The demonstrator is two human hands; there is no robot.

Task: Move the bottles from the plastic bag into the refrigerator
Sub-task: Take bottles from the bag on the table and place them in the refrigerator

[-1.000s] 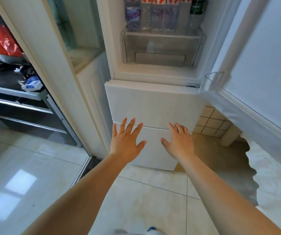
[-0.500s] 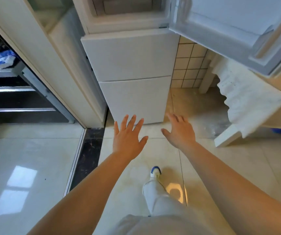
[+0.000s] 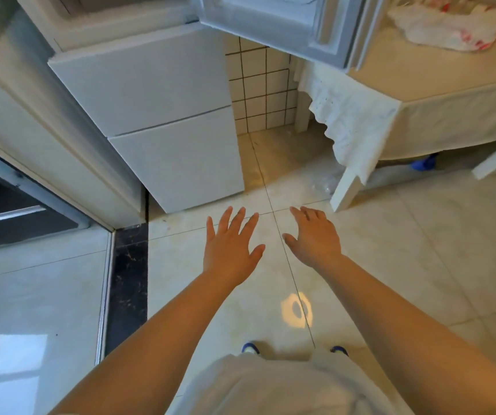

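My left hand [image 3: 230, 245] and my right hand [image 3: 315, 236] hover side by side over the floor tiles, palms down, fingers spread, holding nothing. The white refrigerator [image 3: 163, 112] stands ahead to the left, its two lower drawers closed. Its upper door [image 3: 273, 22] hangs open at the top of the view. A crumpled white plastic bag [image 3: 447, 23] with red print lies on the table at the top right, well beyond my right hand. No bottles are in sight.
A table [image 3: 438, 70] draped in a cream cloth with a lace edge stands on the right, its white leg [image 3: 345, 190] on the floor. A doorframe [image 3: 61, 139] and a dark threshold strip [image 3: 128, 283] lie on the left. My shoes [image 3: 251, 348] show below.
The view has swung down and to the right: the fridge's bottle shelf has left the frame, and the table with the plastic bag has come in. Both hands stay open and empty.
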